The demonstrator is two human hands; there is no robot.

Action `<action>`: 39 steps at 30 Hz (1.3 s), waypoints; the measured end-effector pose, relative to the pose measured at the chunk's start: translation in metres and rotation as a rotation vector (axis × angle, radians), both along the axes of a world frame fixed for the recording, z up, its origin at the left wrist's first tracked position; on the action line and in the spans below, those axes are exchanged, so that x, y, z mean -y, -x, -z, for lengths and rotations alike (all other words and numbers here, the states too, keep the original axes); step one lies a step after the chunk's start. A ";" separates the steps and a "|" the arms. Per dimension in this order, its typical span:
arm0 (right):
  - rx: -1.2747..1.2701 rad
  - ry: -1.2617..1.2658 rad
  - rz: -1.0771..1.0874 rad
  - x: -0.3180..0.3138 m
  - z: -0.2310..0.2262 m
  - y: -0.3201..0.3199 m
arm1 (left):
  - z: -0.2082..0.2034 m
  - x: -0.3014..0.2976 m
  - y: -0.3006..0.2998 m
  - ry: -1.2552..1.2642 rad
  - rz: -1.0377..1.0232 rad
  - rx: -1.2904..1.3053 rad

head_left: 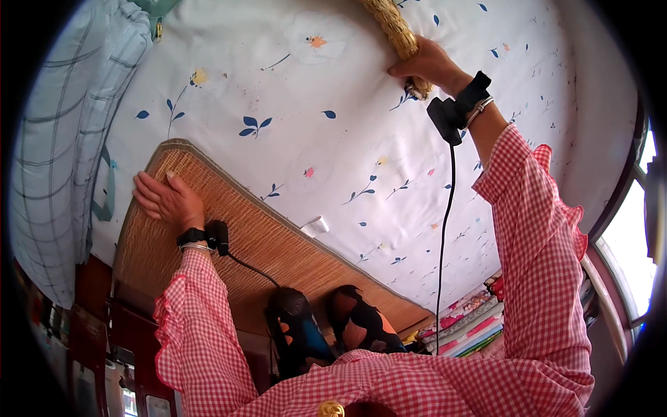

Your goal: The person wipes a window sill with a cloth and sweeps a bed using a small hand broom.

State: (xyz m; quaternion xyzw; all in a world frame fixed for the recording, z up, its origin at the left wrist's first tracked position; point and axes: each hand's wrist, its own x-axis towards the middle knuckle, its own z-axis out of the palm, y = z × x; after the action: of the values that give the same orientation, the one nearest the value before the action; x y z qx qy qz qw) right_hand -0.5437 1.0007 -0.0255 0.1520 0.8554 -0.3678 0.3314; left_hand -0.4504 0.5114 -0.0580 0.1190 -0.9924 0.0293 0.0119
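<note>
My right hand (432, 64) is wrapped round the lower end of a yellow straw hand broom (389, 24), whose upper part runs out of the picture at the top. Under the broom spreads a white sheet (292, 167) printed with blue leaves and small flowers. On the left, my left hand (170, 200) lies flat with its fingers stretched out on a brown woven straw mat (250, 236) with a dark edging. It holds nothing. A small white tag (316, 226) lies at the mat's edge.
A checked pale curtain (62, 139) hangs at the left. Folded colourful cloths (472, 326) are stacked at the lower right, near a bright window (632, 229). Black cables (445, 243) trail from both wrists. Dark orange-patterned shapes (361, 320) stand by the mat's near edge.
</note>
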 end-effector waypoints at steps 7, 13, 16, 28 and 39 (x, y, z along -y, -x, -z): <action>0.095 0.174 0.154 0.005 -0.009 -0.010 | 0.009 0.008 0.000 -0.010 0.045 -0.063; -0.280 0.164 0.606 -0.018 -0.050 -0.135 | 0.018 0.009 -0.002 -0.071 0.042 -0.099; -0.298 -0.027 1.061 -0.011 -0.084 -0.286 | 0.022 0.015 0.000 -0.055 0.046 -0.124; -0.088 0.064 1.611 0.217 -0.057 -0.398 | 0.030 0.018 -0.001 -0.062 0.075 -0.188; -0.064 0.067 1.556 0.217 -0.101 -0.417 | 0.033 0.019 0.004 -0.032 0.076 -0.231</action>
State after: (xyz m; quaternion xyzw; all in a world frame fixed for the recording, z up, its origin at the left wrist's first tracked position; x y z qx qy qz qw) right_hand -0.1272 0.7837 0.0753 0.6875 0.5004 -0.5245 -0.0425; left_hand -0.4539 0.4927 -0.0907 0.0842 -0.9885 -0.0010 0.1252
